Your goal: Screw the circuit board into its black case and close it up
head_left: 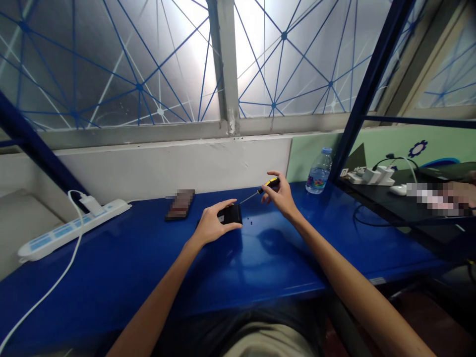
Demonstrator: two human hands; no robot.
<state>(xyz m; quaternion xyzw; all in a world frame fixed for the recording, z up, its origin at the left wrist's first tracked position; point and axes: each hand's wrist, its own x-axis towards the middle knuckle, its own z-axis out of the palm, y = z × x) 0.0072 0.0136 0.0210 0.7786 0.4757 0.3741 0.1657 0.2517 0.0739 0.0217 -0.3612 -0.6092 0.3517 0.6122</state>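
Note:
My left hand [212,223] is closed around a black box-shaped device [232,213] on the blue table, thumb along its near side and fingers along the far side. A pale label shows on it; the rest is under my palm. In my right hand [283,197] is a screwdriver [270,184] with a yellow and black handle, pinched between the fingers. Its thin metal shaft slants down to the left, and the tip is at the device's right end. Whether the tip sits in a screw cannot be made out. Several tiny dark pieces, seemingly screws [251,223], lie right of the device.
A phone-like dark slab [180,204] lies behind my left hand. On the left is a white power strip [74,229] with a plugged-in charger and cable. A water bottle [319,171] stands at the back right. Blue frame posts [366,94] rise at both sides.

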